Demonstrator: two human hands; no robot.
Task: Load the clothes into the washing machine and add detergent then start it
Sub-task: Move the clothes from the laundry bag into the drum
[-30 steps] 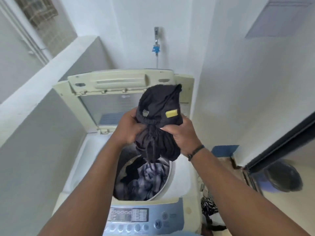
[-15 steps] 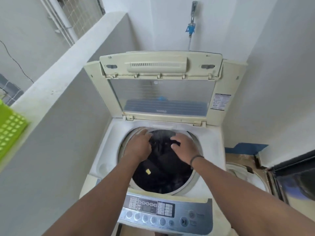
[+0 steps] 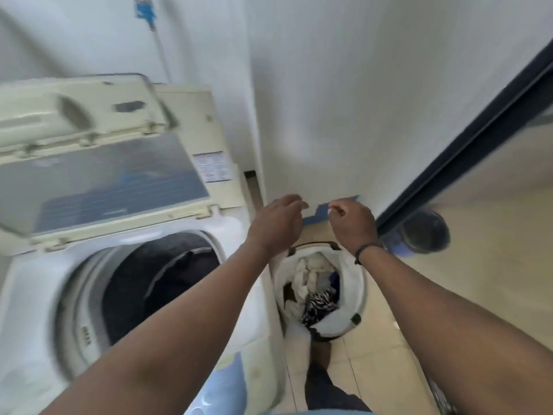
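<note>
A single wide-angle camera sits on the person's head and looks steeply down and forward, turned toward the right of the cream top-loading washing machine (image 3: pixel 125 265). The machine fills the left half of the view, close below the lens, its raised lid (image 3: pixel 98 163) leaning toward the top left corner. Directly beneath the camera's centre, lower and farther off, stands the round white laundry basket (image 3: pixel 348 320) on the beige tiled floor (image 3: pixel 493 283). Both forearms reach in from the bottom edge. Straight lines bow near the borders, and the left side is motion-blurred.
</note>
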